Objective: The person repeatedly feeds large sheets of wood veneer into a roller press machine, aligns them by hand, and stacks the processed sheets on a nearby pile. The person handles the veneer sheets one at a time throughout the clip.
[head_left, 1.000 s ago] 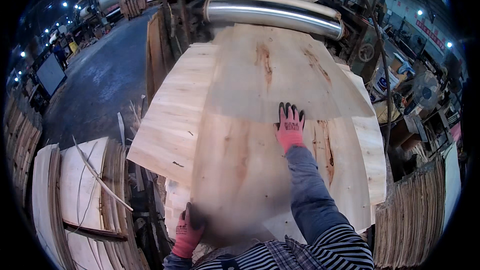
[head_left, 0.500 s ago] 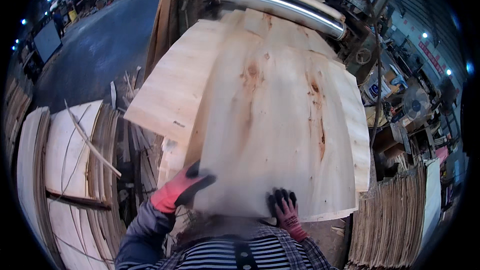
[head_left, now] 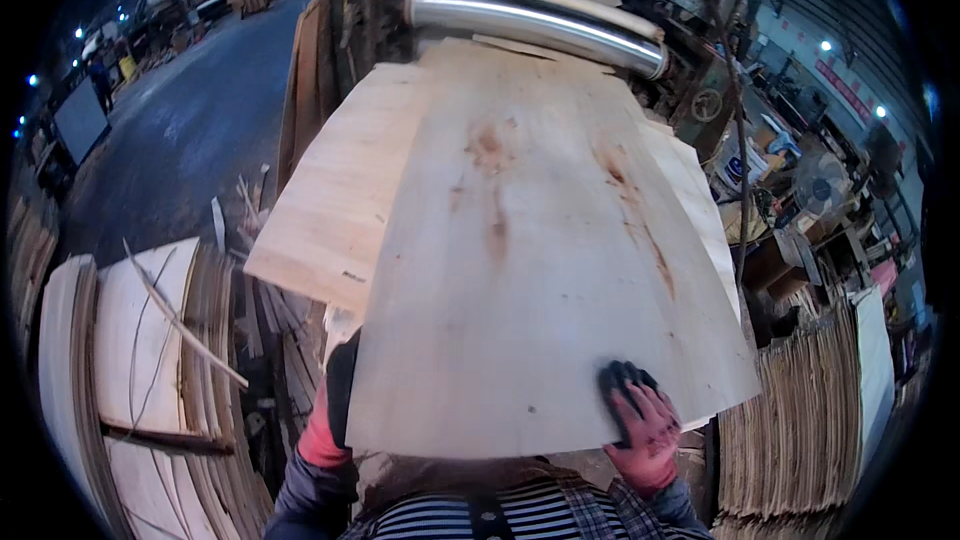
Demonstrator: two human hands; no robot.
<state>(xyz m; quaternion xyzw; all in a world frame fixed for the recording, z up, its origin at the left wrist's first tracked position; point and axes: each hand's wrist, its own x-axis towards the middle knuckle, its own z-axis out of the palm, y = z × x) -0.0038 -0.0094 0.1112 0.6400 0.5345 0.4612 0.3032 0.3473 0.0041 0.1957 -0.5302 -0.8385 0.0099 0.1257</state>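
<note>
A wide, pale wood veneer sheet with brown knot streaks lies lengthwise before me, over other sheets. My left hand, in a red and black glove, holds its near left edge; the sheet hides most of the fingers. My right hand, gloved alike, rests on top near the front edge, its dark fingers stretched forward along the surface. Under the top sheet, another veneer sheet juts out to the left. Beyond the far end lies a shiny metal roller.
Upright veneer stacks stand at the left and right. A thin wood strip leans across the left stack. A fan and cluttered goods are at the right. A dark floor stretches away at the far left.
The top sheet's near end has swung left and now spreads wider at the front. My left hand has slipped mostly behind its edge; my right hand has moved right. The view has shifted slightly.
</note>
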